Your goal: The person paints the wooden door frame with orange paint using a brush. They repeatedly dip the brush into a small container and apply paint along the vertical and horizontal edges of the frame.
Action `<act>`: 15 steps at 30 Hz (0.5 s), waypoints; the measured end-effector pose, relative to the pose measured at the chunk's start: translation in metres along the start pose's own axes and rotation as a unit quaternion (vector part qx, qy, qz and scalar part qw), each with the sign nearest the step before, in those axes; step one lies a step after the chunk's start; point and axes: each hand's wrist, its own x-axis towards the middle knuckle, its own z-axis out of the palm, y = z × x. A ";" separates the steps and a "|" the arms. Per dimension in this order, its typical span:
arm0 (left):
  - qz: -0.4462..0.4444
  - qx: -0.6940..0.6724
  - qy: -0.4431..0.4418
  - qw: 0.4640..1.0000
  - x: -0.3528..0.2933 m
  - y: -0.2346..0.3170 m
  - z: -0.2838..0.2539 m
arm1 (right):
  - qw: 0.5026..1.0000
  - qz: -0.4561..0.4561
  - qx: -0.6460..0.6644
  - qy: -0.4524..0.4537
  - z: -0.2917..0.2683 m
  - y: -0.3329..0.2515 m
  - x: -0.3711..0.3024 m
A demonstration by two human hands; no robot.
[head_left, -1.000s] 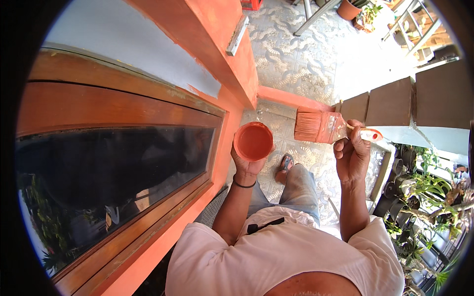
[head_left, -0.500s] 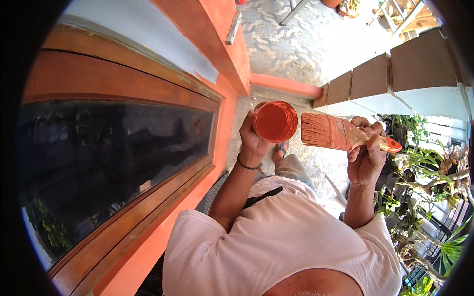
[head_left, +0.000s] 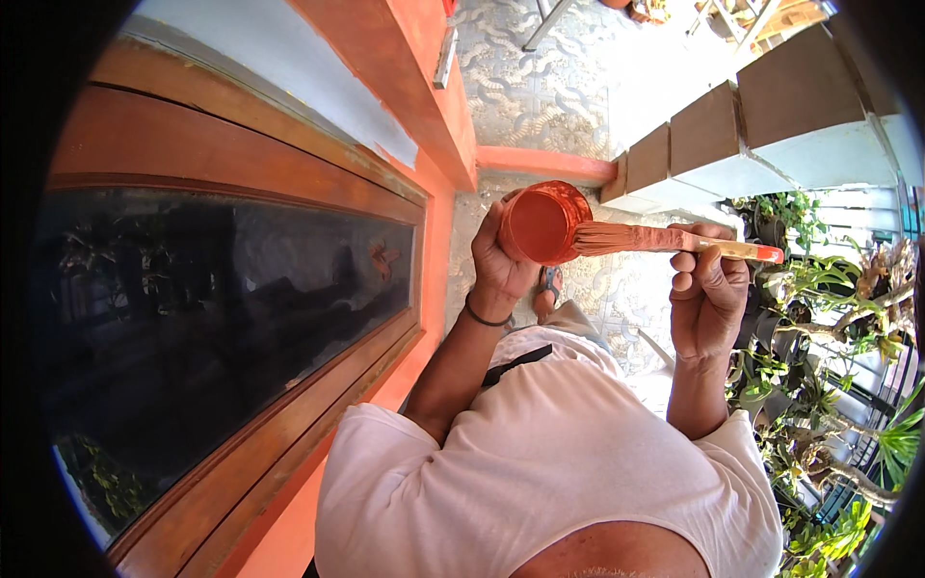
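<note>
The paint cup (head_left: 541, 225) hides most of the left hand's (head_left: 503, 268) fingers, and how deep the orange-red paint inside stands cannot be told. The paintbrush (head_left: 665, 238) shows nearly edge-on, its broad faces mostly out of sight; whether the bristle tips touch the cup's rim or merely overlap it is unclear. Parts of the right hand's (head_left: 708, 294) fingers lie behind the handle. The white shirt (head_left: 540, 453) covers much of the legs, and the sandaled foot (head_left: 546, 301) shows only partly. The upper edge crops the metal legs (head_left: 547, 24) and a red object (head_left: 450, 8) too small to identify. Glare washes out part of the patterned floor (head_left: 535, 77).
</note>
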 end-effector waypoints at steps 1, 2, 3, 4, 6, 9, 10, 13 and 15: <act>-0.003 -0.003 0.001 1.000 0.000 0.002 0.002 | 1.000 0.004 -0.015 0.008 0.003 0.001 -0.001; -0.001 -0.004 -0.008 1.000 0.000 0.004 0.005 | 0.999 0.007 -0.032 0.016 0.008 0.002 -0.003; 0.002 -0.004 -0.017 1.000 0.000 0.006 0.007 | 0.999 -0.012 -0.039 0.012 0.013 0.004 -0.003; 0.005 -0.005 -0.026 1.000 0.000 0.008 0.010 | 0.999 -0.021 -0.030 -0.004 0.015 0.006 -0.005; 0.008 0.007 -0.027 1.000 -0.001 0.011 0.018 | 0.998 -0.039 -0.013 -0.039 0.015 0.013 -0.007; 0.012 0.011 -0.013 1.000 -0.003 0.016 0.020 | 0.996 -0.057 -0.062 -0.006 0.019 0.028 -0.004; 0.013 0.010 -0.005 1.000 -0.004 0.017 0.020 | 0.995 -0.063 -0.078 0.000 0.019 0.033 -0.003; 0.033 -0.024 -0.033 0.999 -0.005 0.018 0.023 | 0.986 -0.088 -0.142 -0.014 0.023 0.038 -0.002; 0.043 -0.016 -0.041 0.998 -0.007 0.022 0.024 | 0.979 -0.079 -0.182 -0.037 0.027 0.032 -0.003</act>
